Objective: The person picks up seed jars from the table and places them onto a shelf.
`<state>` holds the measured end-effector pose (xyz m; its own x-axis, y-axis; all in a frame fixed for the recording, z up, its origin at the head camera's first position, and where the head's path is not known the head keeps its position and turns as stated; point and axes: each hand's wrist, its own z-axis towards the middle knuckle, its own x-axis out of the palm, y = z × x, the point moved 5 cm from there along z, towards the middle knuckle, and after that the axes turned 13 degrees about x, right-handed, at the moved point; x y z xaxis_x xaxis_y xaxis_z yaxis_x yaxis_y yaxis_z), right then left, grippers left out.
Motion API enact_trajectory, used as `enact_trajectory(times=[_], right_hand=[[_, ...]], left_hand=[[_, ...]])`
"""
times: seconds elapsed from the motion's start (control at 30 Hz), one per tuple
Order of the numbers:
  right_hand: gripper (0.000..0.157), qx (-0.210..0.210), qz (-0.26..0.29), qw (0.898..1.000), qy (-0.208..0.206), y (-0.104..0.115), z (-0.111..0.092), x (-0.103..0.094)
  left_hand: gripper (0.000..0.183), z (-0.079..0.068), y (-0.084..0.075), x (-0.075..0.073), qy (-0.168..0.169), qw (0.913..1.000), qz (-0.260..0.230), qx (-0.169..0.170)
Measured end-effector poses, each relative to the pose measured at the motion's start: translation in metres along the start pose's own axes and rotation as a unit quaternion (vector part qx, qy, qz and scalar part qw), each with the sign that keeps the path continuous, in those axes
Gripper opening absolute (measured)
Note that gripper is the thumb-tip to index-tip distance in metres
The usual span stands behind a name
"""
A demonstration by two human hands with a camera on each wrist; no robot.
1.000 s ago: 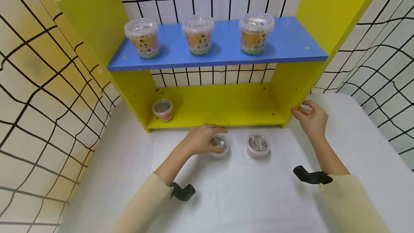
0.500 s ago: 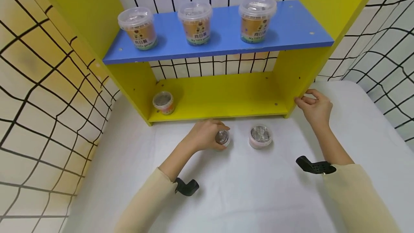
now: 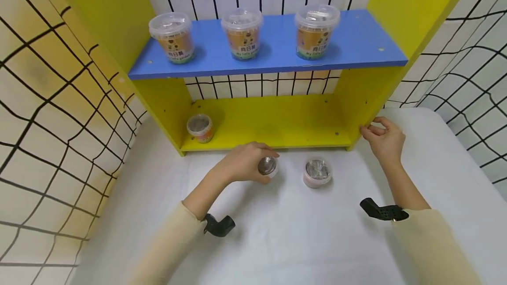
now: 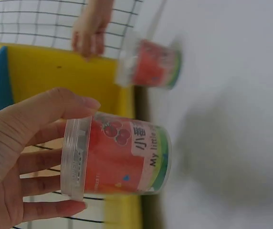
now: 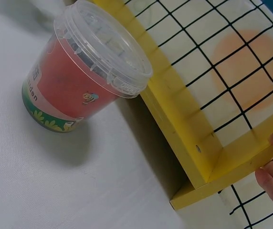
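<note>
My left hand (image 3: pixel 247 162) grips a clear-lidded plastic cup (image 4: pixel 122 155) round its lid, thumb on one side and fingers on the other. The cup has a red label with tomatoes, and in the left wrist view its shadow lies apart from it on the cloth. A second red-labelled cup (image 3: pixel 317 173) stands on the table to the right. My right hand (image 3: pixel 385 140) pinches the front edge of the yellow right side panel (image 5: pixel 241 167) between thumb and fingers.
Three orange-labelled cups, one of them in the middle (image 3: pixel 243 36), stand on the blue shelf board (image 3: pixel 277 63). A smaller-looking cup (image 3: pixel 200 127) sits at the left end of the yellow bottom board (image 3: pixel 269 122). Black wire grid (image 3: pixel 51 100) surrounds the shelf unit.
My left hand has tightened round the cup and raised it off the cloth, slightly toward the shelf. The right hand has stayed at the side panel. The head view has shifted a little.
</note>
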<state>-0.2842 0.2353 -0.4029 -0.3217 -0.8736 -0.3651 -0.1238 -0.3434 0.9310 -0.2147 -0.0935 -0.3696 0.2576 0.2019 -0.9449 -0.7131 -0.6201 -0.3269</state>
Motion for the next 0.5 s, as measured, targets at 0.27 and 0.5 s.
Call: enact_trajectory(times=[0.27,0.5], right_hand=[[0.015,0.007,0.0,1.0,-0.018,-0.005,-0.008,0.003],[0.018,0.004,0.004,1.0,-0.016,0.002,-0.003,0.001]], left_hand=[[0.051,-0.012,0.0,-0.028,-0.005,0.9999,-0.009,0.011],[0.051,-0.018,0.007,-0.047,-0.025,0.9996,0.006,0.008]])
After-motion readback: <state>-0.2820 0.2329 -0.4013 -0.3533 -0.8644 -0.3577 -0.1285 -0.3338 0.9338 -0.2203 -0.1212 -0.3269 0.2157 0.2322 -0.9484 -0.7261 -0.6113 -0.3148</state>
